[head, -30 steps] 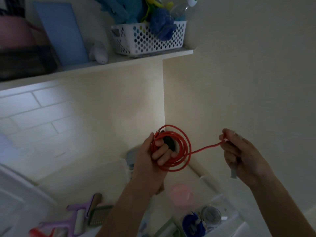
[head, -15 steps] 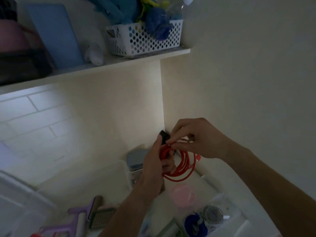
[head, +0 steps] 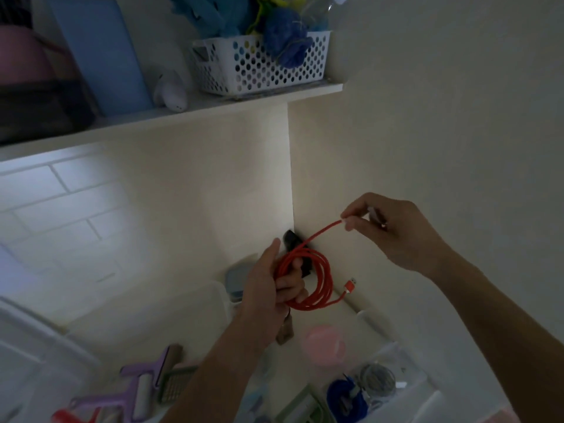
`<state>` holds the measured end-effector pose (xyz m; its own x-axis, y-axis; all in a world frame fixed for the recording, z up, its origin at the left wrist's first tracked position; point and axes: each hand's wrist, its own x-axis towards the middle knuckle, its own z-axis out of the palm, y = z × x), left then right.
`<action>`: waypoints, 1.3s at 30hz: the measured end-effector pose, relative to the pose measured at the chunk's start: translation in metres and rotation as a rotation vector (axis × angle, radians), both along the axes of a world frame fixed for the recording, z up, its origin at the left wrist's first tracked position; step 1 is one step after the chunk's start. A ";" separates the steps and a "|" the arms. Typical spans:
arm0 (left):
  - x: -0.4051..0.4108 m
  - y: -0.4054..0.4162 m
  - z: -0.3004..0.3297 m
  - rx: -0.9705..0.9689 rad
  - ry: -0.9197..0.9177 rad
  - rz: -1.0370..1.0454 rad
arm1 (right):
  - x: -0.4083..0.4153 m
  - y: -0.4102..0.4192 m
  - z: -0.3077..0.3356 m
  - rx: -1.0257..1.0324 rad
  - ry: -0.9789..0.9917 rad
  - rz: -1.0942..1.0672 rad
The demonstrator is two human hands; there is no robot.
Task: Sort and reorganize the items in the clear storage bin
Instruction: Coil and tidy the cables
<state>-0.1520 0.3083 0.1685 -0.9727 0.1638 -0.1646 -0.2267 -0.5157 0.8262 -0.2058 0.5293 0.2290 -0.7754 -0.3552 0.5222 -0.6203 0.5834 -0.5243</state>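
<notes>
Left hand [head: 268, 288]: fingers curled thru coiled red braided cable [head: 308, 279], mid-air, centre.
Right hand [head: 393, 230]: pinches loose cable end.
Progress: coil nearly wound; stowing in clear plastic bin [head: 409, 361], near right, left.

A perforated basket [head: 265, 67] sits on the shelf [head: 213, 102] above, a board [head: 100, 53] leaning to its left, while a lint roller [head: 143, 389] lies lower left and a round lid [head: 325, 345] lower right.
</notes>
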 end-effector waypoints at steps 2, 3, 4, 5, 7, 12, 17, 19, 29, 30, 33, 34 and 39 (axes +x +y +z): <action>-0.002 -0.001 0.004 0.052 0.009 -0.001 | 0.005 0.007 -0.012 -0.100 -0.039 -0.054; -0.002 -0.001 0.005 0.080 0.021 0.006 | 0.008 0.008 -0.020 -0.147 -0.056 -0.067; -0.002 -0.001 0.007 0.111 0.030 0.012 | 0.013 0.007 -0.027 -0.195 -0.081 -0.064; -0.003 0.001 0.007 0.140 0.033 0.017 | 0.018 0.004 -0.035 -0.255 -0.119 -0.047; -0.004 0.006 0.009 0.167 0.026 0.030 | 0.029 -0.006 -0.048 -0.357 -0.211 0.003; -0.006 0.024 0.008 0.203 0.018 0.150 | 0.051 -0.038 -0.060 -0.476 -0.368 0.022; -0.008 0.022 0.003 0.296 -0.024 0.249 | 0.062 -0.020 -0.078 -0.852 -0.552 -0.414; -0.007 0.022 0.003 0.281 -0.030 0.240 | 0.068 -0.022 -0.087 -0.868 -0.788 -0.357; 0.001 0.028 -0.004 0.024 -0.020 0.167 | 0.043 -0.029 -0.035 -0.783 -0.649 0.062; 0.002 0.029 -0.004 0.022 -0.021 0.157 | 0.042 -0.030 -0.031 -0.731 -0.639 0.076; 0.004 0.030 -0.002 0.040 -0.035 0.126 | 0.037 -0.032 -0.029 -0.612 -0.578 0.057; 0.004 0.029 -0.002 0.051 -0.037 0.117 | 0.036 -0.033 -0.028 -0.577 -0.569 0.053; 0.007 0.025 0.004 -0.008 -0.075 0.064 | 0.034 -0.035 -0.023 -0.398 -0.548 0.093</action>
